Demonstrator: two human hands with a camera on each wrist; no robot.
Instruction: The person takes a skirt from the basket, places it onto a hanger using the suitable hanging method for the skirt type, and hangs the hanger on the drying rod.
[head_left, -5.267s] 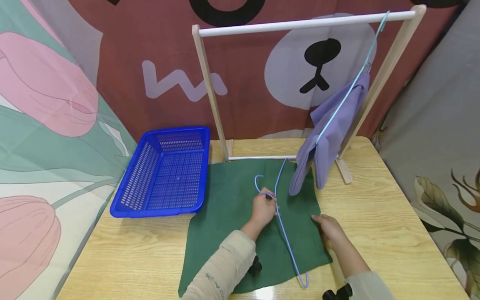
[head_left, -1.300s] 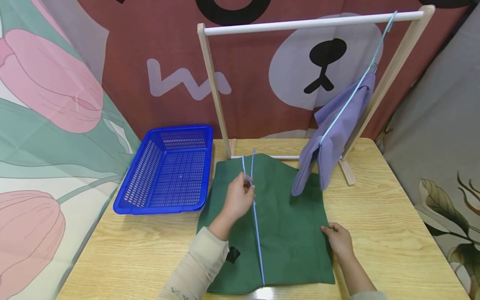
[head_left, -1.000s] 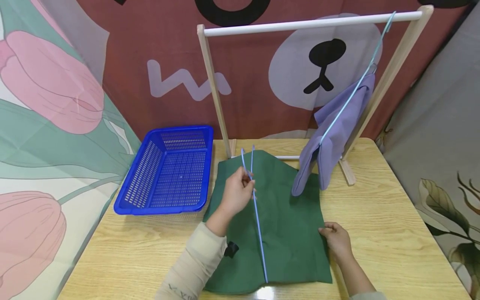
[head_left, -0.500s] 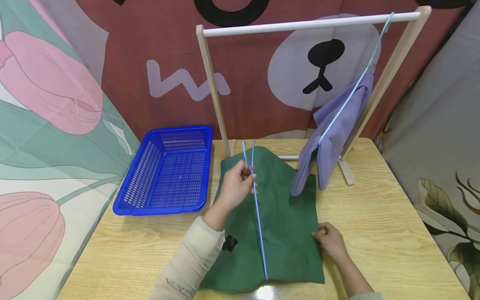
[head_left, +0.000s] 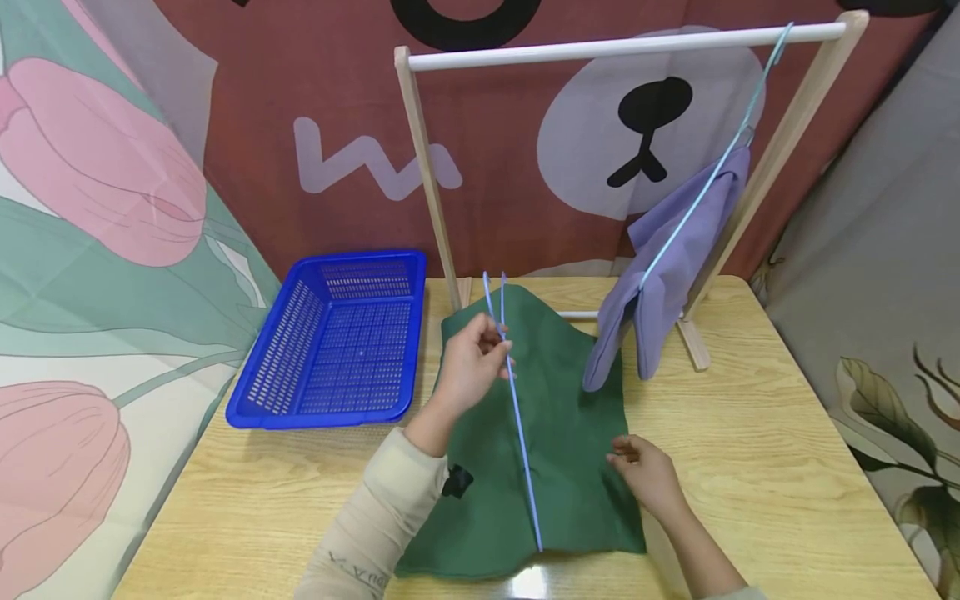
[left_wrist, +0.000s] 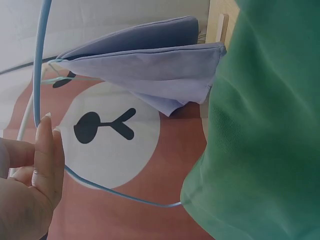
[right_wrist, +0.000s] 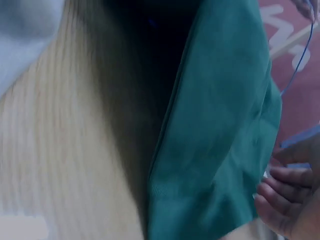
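Note:
My left hand (head_left: 467,367) pinches a blue-purple wire clothes hanger (head_left: 522,442), held edge-on above a dark green cloth (head_left: 573,408). Seen from the left wrist, the hanger's wire (left_wrist: 120,193) runs from beside the fingers to the cloth's edge, where its end is hidden. The cloth (left_wrist: 270,125) rises up around that end. At the cloth's right edge is my right hand (head_left: 649,477), fingers loosely bent with a gap at the thumb. In the right wrist view those fingers (right_wrist: 280,195) are beside the cloth; whether they touch it I cannot tell.
A wooden rack (head_left: 425,175) with a white top rail (head_left: 600,52) stands behind. On its right hangs a purple garment (head_left: 678,242) on a light teal hanger (head_left: 701,196). A blue plastic basket (head_left: 258,417) sits on the left of the wooden table (head_left: 765,467).
My left hand has shifted left and up with the hanger, turning it edge-on. The cloth's far edge has risen and its right side drawn inward. My right hand's fingers have loosened from the edge.

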